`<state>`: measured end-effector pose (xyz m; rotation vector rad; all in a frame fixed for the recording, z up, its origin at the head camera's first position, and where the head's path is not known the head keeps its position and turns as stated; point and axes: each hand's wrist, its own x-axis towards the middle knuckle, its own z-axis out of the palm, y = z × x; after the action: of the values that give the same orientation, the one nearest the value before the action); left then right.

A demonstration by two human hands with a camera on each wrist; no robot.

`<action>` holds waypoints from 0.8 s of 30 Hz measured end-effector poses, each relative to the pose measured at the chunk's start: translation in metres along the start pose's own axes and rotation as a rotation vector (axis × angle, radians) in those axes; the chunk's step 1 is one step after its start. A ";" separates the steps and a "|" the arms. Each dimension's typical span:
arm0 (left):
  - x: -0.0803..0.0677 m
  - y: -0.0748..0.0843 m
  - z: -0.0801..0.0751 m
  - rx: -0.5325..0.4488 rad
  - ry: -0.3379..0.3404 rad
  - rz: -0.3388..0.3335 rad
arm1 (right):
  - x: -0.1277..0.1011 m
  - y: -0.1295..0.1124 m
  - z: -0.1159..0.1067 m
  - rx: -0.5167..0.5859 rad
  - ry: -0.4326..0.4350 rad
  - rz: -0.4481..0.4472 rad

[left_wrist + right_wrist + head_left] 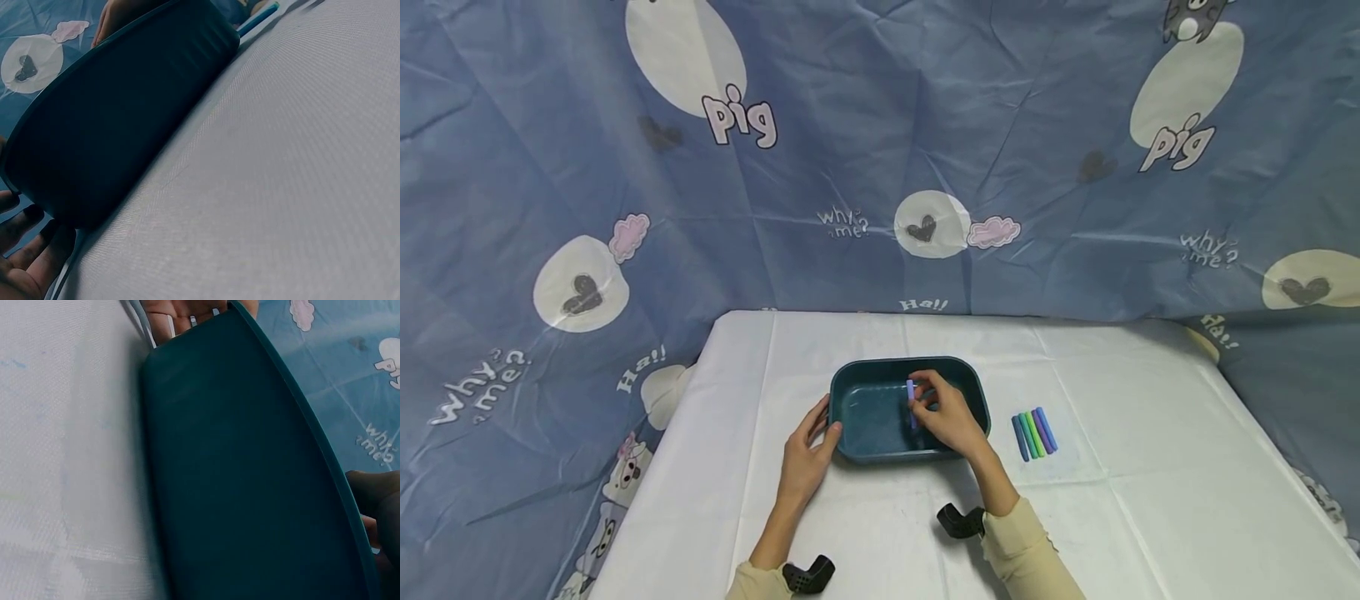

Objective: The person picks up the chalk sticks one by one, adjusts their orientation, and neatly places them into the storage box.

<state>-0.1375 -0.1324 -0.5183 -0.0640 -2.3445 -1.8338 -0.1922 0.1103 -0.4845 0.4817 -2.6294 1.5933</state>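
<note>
A dark teal rectangular dish (pixel 868 417) with rounded corners sits on the white-covered table. At its left end my left hand (pixel 805 457) holds the wall, thumb at the rim and fingers along the outside; the fingers (pixel 45 250) also show low against the end wall in the left wrist view. My right hand (pixel 953 421) reaches over the dish and pinches a light purple chalk-like stick (pixel 911 390) between thumb and fingers. The stick stands nearly upright over the dish's interior. In the right wrist view the dish's side wall (pixel 237 462) hides the stick.
Right of the dish, several coloured sticks (pixel 1034 433) in blue, green and purple lie side by side on the white cloth (pixel 1157 433). Behind the table hangs a blue printed curtain (pixel 820 167). Black wrist cameras (pixel 809 575) sit at both cuffs.
</note>
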 end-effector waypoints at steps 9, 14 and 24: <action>-0.005 0.026 -0.008 0.022 -0.006 0.002 | 0.010 -0.007 0.009 0.046 -0.044 0.055; -0.006 0.024 -0.007 -0.002 -0.016 -0.020 | 0.017 -0.008 0.020 0.068 -0.087 0.112; -0.005 0.025 -0.005 -0.024 -0.026 -0.030 | 0.027 -0.009 0.035 0.060 -0.145 0.124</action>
<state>-0.1283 -0.1308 -0.4935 -0.0561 -2.3536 -1.8856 -0.2106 0.0696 -0.4886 0.4618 -2.7745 1.7396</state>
